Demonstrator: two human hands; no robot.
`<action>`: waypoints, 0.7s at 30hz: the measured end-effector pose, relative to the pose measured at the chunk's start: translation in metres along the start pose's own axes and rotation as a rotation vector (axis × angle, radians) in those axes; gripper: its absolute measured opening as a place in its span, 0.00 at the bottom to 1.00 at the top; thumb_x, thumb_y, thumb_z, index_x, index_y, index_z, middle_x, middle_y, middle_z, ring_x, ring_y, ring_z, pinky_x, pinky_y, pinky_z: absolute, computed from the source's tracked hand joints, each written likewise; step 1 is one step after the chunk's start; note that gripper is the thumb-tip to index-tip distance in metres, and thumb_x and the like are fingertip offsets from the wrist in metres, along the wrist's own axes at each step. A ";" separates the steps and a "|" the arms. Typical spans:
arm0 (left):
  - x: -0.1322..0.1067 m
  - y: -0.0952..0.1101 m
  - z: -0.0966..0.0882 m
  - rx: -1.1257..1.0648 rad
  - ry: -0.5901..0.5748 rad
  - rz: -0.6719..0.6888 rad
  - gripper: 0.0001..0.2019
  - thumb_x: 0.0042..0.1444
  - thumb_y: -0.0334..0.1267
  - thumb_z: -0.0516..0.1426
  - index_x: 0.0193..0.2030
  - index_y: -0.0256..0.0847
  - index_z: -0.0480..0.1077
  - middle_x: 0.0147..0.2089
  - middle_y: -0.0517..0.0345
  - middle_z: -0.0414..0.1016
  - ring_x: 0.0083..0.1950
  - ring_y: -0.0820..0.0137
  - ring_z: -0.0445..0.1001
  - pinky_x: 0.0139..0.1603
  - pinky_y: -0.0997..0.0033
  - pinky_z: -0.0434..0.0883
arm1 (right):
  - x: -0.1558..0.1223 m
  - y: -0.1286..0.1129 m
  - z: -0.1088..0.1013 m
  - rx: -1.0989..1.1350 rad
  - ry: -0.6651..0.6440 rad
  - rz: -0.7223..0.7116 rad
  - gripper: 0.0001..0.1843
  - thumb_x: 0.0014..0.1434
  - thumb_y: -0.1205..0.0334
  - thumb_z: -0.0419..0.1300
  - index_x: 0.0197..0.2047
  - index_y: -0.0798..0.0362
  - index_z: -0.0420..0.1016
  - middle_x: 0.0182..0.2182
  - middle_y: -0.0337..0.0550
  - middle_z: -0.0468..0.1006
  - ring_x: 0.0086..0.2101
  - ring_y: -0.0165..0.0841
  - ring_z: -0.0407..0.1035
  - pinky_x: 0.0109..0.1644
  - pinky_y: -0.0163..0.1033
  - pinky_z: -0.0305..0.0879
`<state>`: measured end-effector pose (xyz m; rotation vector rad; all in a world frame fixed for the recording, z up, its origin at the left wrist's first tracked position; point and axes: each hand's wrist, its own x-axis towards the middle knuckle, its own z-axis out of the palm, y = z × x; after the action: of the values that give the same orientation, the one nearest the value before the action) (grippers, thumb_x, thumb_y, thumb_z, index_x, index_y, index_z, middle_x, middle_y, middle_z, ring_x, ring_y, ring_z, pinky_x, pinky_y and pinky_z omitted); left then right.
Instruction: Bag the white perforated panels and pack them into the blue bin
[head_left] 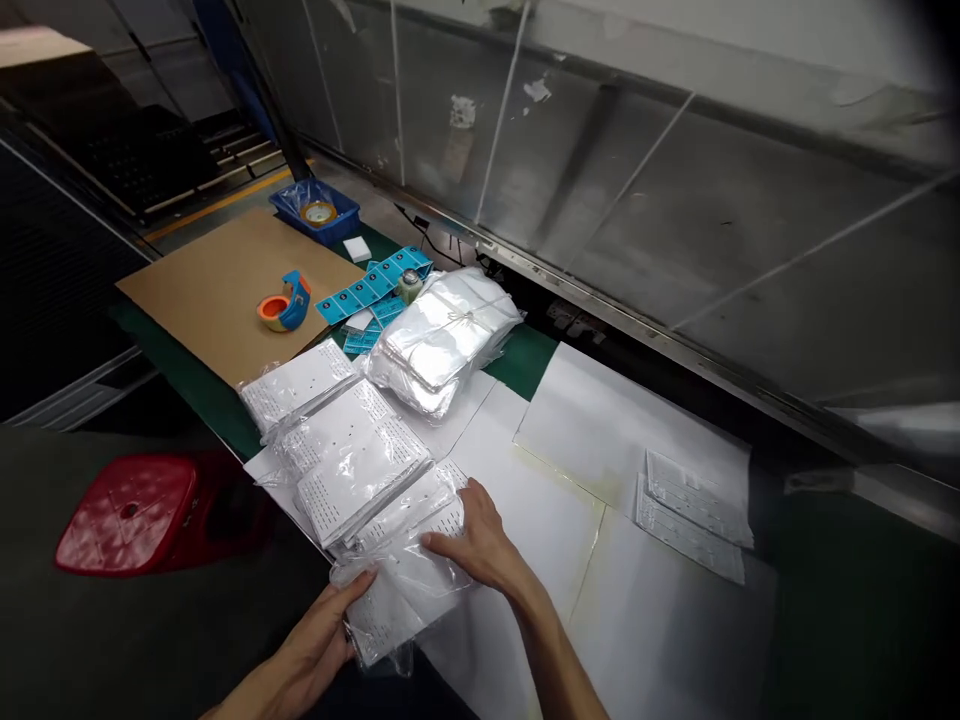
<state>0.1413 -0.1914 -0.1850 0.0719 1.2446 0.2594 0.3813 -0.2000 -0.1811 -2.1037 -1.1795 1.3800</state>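
A clear plastic bag with white perforated sheets [401, 600] lies at the table's near edge, between my two hands. My left hand [322, 630] grips its near left side, thumb on top and fingers underneath. On the far right side my right hand [480, 540] rests with its thumb over the plastic and its fingers along the edge; their tips are partly hidden. Beyond it, more bagged white sheets [360, 450] lie overlapping in a row. Behind these is a tied stack of shiny clear plastic bags [450, 330].
Cardboard [217, 280] bears an orange and blue tape dispenser [287, 303]. Nearby lie blue label strips [367, 292], a small jar [409, 285] and a blue bin [330, 225]. Two thin pale panels [694, 510] lie right on white paper [540, 530]. A red stool [127, 510] stands left.
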 end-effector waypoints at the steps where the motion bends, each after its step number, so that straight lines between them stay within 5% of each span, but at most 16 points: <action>1: 0.003 -0.003 0.001 -0.043 -0.004 0.013 0.27 0.49 0.44 0.62 0.56 0.44 0.62 0.55 0.48 0.70 0.55 0.56 0.69 0.51 0.60 0.70 | 0.006 0.001 0.002 -0.015 -0.009 0.000 0.41 0.40 0.39 0.63 0.55 0.50 0.62 0.55 0.49 0.61 0.56 0.48 0.52 0.56 0.48 0.53; 6: 0.013 -0.013 0.001 -0.188 -0.022 0.043 0.24 0.51 0.43 0.61 0.53 0.39 0.65 0.54 0.46 0.71 0.56 0.56 0.68 0.54 0.61 0.68 | 0.021 -0.006 0.003 -0.097 -0.075 0.000 0.30 0.45 0.36 0.59 0.44 0.50 0.67 0.42 0.46 0.69 0.45 0.45 0.63 0.46 0.47 0.61; 12: 0.002 -0.009 -0.006 -0.094 0.057 0.038 0.26 0.49 0.42 0.62 0.55 0.41 0.64 0.56 0.50 0.69 0.59 0.57 0.65 0.57 0.62 0.65 | -0.002 -0.018 0.013 0.150 -0.017 0.249 0.49 0.44 0.41 0.63 0.63 0.46 0.43 0.54 0.47 0.65 0.50 0.45 0.64 0.50 0.47 0.62; 16: -0.011 -0.008 -0.001 -0.047 0.073 0.037 0.31 0.45 0.42 0.65 0.57 0.43 0.62 0.57 0.51 0.69 0.58 0.56 0.65 0.57 0.60 0.64 | -0.003 -0.012 0.007 0.293 -0.187 0.269 0.42 0.45 0.43 0.63 0.59 0.49 0.54 0.51 0.48 0.69 0.50 0.45 0.65 0.51 0.46 0.64; 21: 0.002 -0.016 0.002 -0.133 0.070 -0.019 0.31 0.48 0.40 0.63 0.59 0.45 0.60 0.56 0.51 0.69 0.59 0.57 0.64 0.59 0.58 0.62 | 0.028 -0.004 0.003 0.173 -0.251 0.323 0.53 0.41 0.44 0.66 0.64 0.46 0.44 0.59 0.48 0.59 0.55 0.47 0.60 0.53 0.49 0.63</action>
<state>0.1463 -0.2066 -0.1891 -0.0637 1.2944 0.3300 0.3819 -0.1753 -0.1957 -2.1078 -0.7888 1.8631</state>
